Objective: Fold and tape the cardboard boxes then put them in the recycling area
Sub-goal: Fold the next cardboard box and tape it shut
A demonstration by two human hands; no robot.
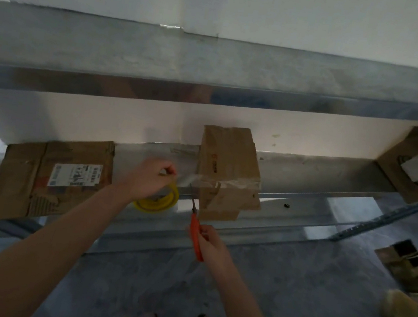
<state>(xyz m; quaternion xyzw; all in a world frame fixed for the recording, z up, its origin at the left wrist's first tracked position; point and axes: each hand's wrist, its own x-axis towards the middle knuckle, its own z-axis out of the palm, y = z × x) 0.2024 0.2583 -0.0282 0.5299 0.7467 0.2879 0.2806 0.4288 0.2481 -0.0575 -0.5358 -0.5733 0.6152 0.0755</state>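
Brown cardboard box (227,171) at centre frame seemed nearly taped: left hand (153,177) gripped the yellow tape roll (159,201), right hand (210,244) held orange scissors (197,226) ready to cut; recycling not yet done.

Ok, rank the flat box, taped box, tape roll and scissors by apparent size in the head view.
1. flat box
2. taped box
3. tape roll and scissors: too close to rank; scissors longer but thin, roll wider, partly hidden.
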